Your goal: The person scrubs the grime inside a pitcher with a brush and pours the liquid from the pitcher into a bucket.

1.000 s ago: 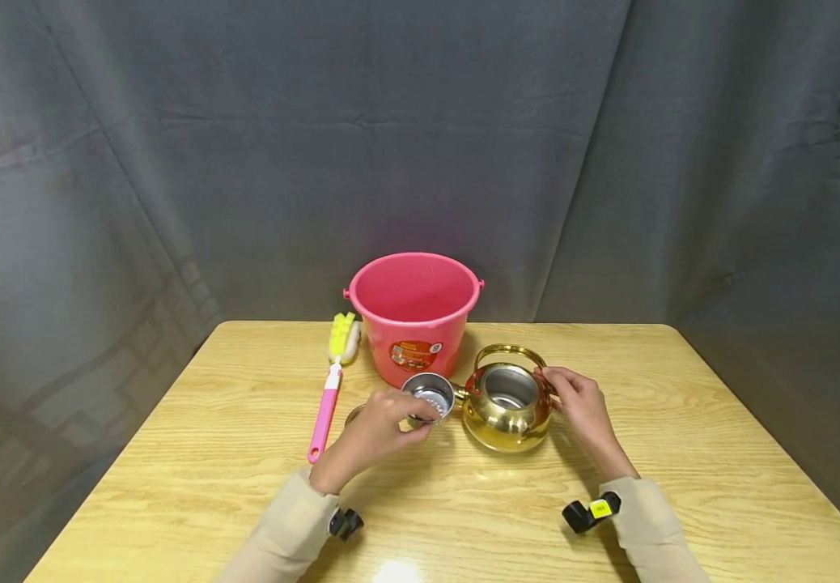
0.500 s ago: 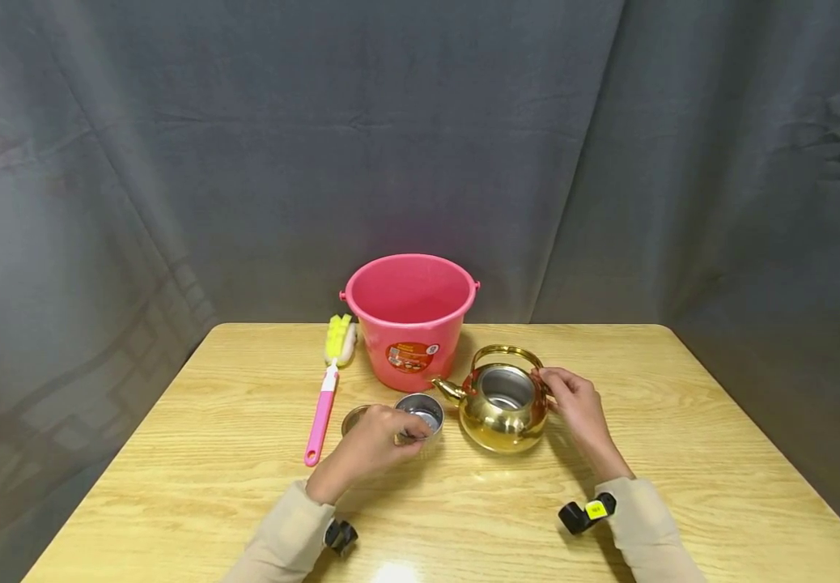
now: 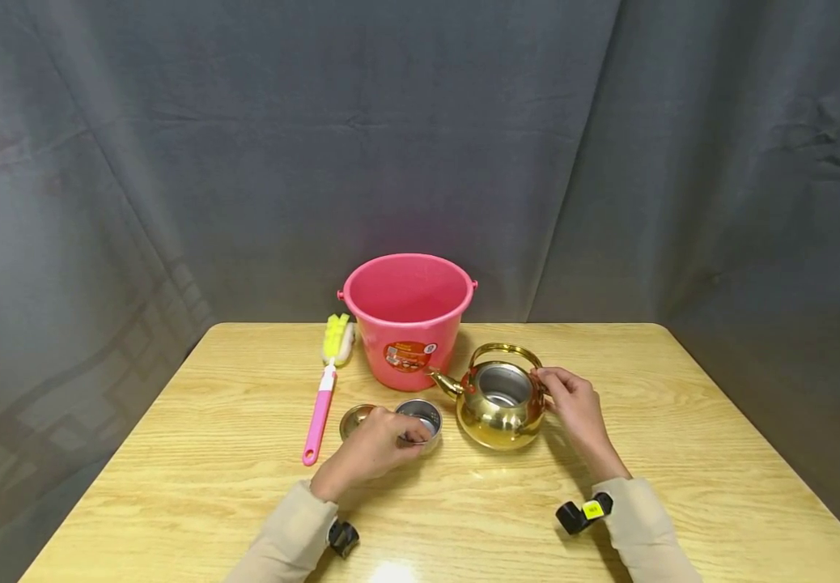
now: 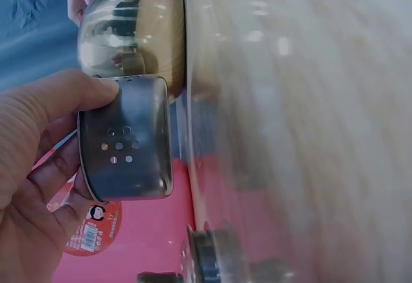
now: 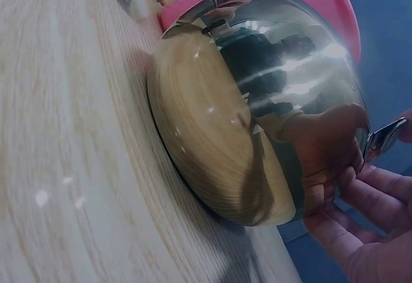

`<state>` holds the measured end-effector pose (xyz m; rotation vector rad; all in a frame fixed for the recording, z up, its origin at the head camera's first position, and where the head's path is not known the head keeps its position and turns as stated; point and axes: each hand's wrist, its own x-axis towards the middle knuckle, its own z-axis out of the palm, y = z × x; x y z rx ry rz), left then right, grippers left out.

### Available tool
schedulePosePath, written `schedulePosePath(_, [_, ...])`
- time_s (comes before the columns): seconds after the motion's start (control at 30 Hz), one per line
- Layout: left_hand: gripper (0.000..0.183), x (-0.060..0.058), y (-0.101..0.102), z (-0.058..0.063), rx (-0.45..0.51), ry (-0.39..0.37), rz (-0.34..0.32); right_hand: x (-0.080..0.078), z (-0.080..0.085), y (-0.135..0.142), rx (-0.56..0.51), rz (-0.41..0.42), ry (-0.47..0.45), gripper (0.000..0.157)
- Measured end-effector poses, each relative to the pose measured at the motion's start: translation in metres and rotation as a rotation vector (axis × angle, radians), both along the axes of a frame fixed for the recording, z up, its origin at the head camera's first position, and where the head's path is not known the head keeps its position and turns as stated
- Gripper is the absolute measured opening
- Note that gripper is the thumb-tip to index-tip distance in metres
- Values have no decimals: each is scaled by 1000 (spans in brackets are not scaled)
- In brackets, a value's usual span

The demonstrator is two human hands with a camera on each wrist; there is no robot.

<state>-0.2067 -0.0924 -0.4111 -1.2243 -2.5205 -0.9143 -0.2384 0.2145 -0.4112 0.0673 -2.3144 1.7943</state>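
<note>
A small steel strainer cup [image 3: 421,419] with a perforated wall [image 4: 125,148] stands upright at the table [image 3: 245,486], just left of the gold kettle [image 3: 498,402]. My left hand [image 3: 407,438] grips its near side, thumb [image 4: 61,100] against the wall. The kettle is lidless, spout pointing left, handle up. My right hand [image 3: 546,383] pinches the handle's right base, fingers [image 5: 360,231] curled under the shiny body [image 5: 244,103]. A round metal lid [image 3: 356,419] lies beside the cup, partly hidden by my left hand.
A pink bucket [image 3: 407,316] stands behind the cup and kettle, near the table's far edge. A pink-handled brush with a yellow sponge head [image 3: 326,393] lies left of it. A grey curtain hangs behind the table.
My left hand has lowered the strainer cup from beside the kettle's spout down to the table next to the lid. The right hand and kettle have stayed put.
</note>
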Motion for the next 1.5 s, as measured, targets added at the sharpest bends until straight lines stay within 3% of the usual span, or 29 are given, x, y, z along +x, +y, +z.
schedulePosePath(0.17, [11, -1, -1, -3, -1, -9, 8, 4, 7, -3, -5, -2, -22, 44])
schedulePosePath(0.6, [11, -5, 1, -5, 15, -6, -8, 1, 5, -2, -9, -7, -21, 44])
schedulePosePath(1.17, [11, -9, 0, -7, -13, -77, 41, 2, 5, -1, 22, -3, -10, 45])
schedulePosePath(1.5, [12, -10, 2, -5, -15, -97, 34, 2, 4, 0, 24, -1, -12, 45])
